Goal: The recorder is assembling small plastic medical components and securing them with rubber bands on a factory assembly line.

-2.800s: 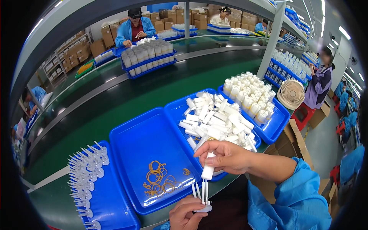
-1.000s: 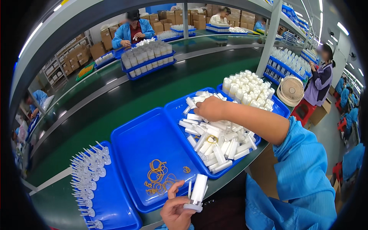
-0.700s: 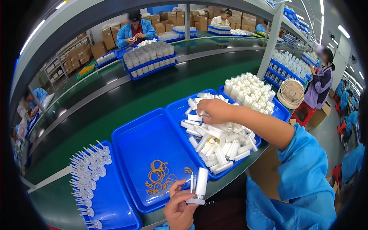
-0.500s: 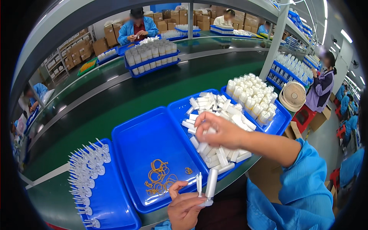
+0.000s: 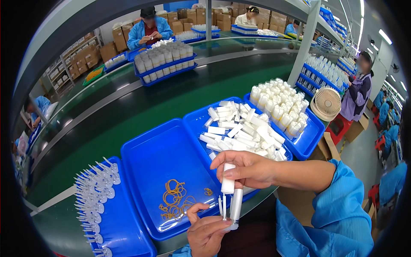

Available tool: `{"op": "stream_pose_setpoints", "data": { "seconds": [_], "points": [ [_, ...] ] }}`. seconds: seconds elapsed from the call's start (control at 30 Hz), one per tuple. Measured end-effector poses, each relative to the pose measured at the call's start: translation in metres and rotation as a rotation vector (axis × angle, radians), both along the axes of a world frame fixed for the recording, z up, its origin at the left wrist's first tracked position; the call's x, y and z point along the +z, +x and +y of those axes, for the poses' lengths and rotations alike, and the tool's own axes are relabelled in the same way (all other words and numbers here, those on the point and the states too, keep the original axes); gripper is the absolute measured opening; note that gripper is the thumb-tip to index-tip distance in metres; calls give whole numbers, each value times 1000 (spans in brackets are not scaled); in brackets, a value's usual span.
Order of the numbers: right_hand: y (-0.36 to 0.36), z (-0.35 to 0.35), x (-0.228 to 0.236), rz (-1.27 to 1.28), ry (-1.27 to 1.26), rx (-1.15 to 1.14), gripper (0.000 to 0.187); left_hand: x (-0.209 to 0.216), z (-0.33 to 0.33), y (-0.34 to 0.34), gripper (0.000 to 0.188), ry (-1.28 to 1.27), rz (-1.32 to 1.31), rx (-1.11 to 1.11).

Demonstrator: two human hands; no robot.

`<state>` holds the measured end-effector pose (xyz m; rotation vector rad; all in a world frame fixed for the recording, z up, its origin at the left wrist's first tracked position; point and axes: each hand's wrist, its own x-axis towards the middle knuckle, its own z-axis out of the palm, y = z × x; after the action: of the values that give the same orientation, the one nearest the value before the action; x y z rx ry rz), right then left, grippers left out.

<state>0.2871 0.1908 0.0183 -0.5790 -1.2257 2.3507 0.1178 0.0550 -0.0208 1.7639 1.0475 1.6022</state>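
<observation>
Rows of translucent pronged plastic pieces (image 5: pixel 100 208) sit left of the middle blue rectangular plastic tray (image 5: pixel 158 150) | left hand (image 5: pixel 207 235), by that tray's near right corner, pinches a pale pronged plastic base (image 5: pixel 233 226) bearing one upright white cylindrical tube (image 5: pixel 236 203) | right hand (image 5: pixel 248 169), right of the tray, grasps a second white tube (image 5: pixel 228 184) above bare prongs | heaped white tubes (image 5: pixel 248 128) lie right of the tray

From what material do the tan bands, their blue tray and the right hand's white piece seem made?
Bands: probably rubber, fairly dull, loosely curled. Blue tray: likely moulded plastic, glossy, with light reflections. White piece: smooth, possibly plastic; its even whiteness proves little.
</observation>
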Motion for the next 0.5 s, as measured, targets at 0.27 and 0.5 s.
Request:
{"op": "stream_pose_setpoints", "data": {
  "seconds": [0.27,0.5],
  "points": [
    [5,0,-1,-105,148,-14,18,-1,2,1,3,14,13,-5],
    [6,1,-4,-170,376,24,17,-1,3,0,4,-6,47,-22]
  ]
}}
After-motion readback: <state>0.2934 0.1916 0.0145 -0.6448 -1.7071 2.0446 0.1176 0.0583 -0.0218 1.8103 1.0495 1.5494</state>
